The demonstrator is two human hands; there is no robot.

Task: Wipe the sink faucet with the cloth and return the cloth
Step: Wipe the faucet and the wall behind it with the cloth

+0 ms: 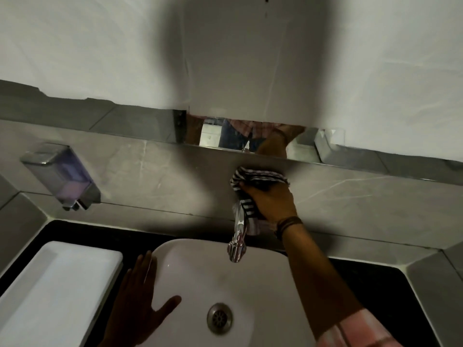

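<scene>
A chrome faucet (237,242) juts from the grey tiled wall over a white basin (265,279). My right hand (271,200) is shut on a black-and-white striped cloth (253,177), which is pressed around the faucet's upper part by the wall. The cloth hides the faucet's base; only the spout end shows. My left hand (140,299) lies flat with fingers spread on the basin's left rim and holds nothing.
A soap dispenser (61,175) with purple liquid hangs on the wall at left. A white rectangular tray-like object (50,284) sits on the black counter (390,279) left of the basin. A metal drain (219,319) sits in the basin. A mirror strip (303,144) runs above the faucet.
</scene>
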